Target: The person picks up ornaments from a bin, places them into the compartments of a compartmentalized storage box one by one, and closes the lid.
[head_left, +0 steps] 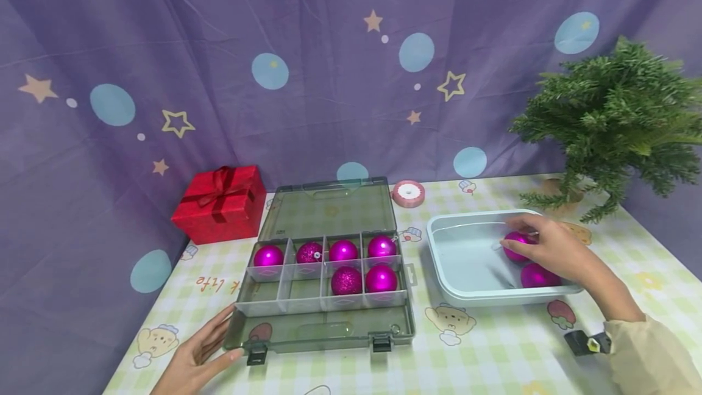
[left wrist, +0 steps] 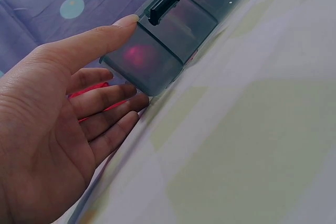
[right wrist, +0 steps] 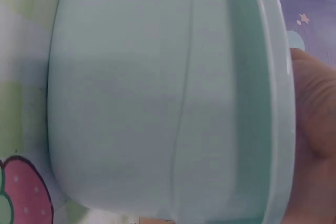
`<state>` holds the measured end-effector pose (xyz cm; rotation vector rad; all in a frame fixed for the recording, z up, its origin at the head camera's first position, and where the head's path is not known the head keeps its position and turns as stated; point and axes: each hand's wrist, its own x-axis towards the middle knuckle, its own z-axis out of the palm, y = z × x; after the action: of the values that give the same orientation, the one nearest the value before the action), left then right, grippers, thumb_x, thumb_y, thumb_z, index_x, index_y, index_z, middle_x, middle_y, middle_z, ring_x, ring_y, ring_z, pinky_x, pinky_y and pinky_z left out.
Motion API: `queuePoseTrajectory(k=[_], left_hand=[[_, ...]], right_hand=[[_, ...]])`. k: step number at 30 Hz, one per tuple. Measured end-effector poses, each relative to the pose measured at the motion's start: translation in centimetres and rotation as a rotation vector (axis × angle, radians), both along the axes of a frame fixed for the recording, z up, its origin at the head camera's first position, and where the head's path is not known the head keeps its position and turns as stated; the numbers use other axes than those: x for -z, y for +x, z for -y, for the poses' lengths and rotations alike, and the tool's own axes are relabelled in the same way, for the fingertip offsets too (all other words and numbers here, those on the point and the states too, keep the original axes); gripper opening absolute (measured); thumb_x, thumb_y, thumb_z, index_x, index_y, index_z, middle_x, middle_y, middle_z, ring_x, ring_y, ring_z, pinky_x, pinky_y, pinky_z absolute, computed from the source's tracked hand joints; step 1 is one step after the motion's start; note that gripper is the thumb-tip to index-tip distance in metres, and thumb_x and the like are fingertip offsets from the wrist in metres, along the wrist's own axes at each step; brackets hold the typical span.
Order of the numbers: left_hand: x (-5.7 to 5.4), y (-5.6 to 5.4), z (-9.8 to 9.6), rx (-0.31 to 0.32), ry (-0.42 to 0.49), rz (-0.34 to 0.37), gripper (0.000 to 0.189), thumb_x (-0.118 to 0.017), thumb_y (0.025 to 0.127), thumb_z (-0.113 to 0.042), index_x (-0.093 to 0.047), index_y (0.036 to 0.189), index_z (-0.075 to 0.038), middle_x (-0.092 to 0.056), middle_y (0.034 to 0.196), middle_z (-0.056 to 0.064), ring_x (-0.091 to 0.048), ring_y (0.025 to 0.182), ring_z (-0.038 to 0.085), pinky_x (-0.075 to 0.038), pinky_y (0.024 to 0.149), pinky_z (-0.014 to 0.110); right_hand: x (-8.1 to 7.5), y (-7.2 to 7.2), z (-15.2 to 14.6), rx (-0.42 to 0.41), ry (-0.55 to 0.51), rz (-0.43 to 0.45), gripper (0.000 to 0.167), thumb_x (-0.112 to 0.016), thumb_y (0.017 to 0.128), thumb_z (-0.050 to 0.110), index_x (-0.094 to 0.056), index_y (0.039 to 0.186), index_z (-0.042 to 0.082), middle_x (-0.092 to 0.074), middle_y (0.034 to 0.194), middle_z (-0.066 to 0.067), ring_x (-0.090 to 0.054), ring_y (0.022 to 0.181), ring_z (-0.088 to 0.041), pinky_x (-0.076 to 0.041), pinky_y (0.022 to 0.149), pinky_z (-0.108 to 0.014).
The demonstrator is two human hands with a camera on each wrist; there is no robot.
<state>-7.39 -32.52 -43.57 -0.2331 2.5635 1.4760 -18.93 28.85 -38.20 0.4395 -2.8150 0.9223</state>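
Observation:
My right hand [head_left: 559, 253] reaches into the pale blue tray [head_left: 463, 255] and grips a shiny magenta Christmas bauble [head_left: 515, 251] between thumb and fingers. Another magenta bauble [head_left: 538, 275] lies in the tray just below it. In the right wrist view, the tray's wall [right wrist: 157, 103] hides the fingers and the bauble. Several magenta baubles, smooth and glittery, fill the back row of the grey divided box [head_left: 323, 329]; two more sit at the front right. My left hand [head_left: 200, 352] is at the box's front left corner, thumb touching its edge, fingers extended alongside.
The box's transparent lid [head_left: 334, 212] lies open towards the curtain. A red gift box [head_left: 219, 206] stands at the back left, a pink ribbon roll [head_left: 408, 194] behind the lid's right side. An artificial Christmas tree [head_left: 614, 120] rises at the back right, its branches near the tray.

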Motion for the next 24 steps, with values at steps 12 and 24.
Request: queuePoseTrajectory(k=[12,24], left_hand=[[-0.09,0.06,-0.17,-0.005,0.000,-0.006,0.086,-0.080,0.093,-0.039,-0.036,0.162,-0.011,-0.044,0.157,0.019,-0.044,0.143,0.036,-0.043,0.096,0.013],[0.01,0.04,-0.01,0.004,-0.002,-0.028,0.084,-0.080,0.093,-0.036,-0.038,0.161,-0.012,-0.046,0.157,0.016,-0.048,0.119,-0.012,-0.043,0.098,0.013]], right_hand=[[0.14,-0.09,0.03,0.033,0.168,-0.047,0.044,-0.084,0.089,0.022,-0.068,0.119,-0.007,-0.069,0.109,-0.026,-0.065,0.101,-0.046,-0.052,0.082,-0.062],[0.66,-0.36,0.14,0.023,0.248,-0.024,0.044,-0.086,0.083,0.015,-0.065,0.113,-0.008,-0.066,0.106,-0.029,-0.066,0.094,-0.049,-0.053,0.079,-0.063]])
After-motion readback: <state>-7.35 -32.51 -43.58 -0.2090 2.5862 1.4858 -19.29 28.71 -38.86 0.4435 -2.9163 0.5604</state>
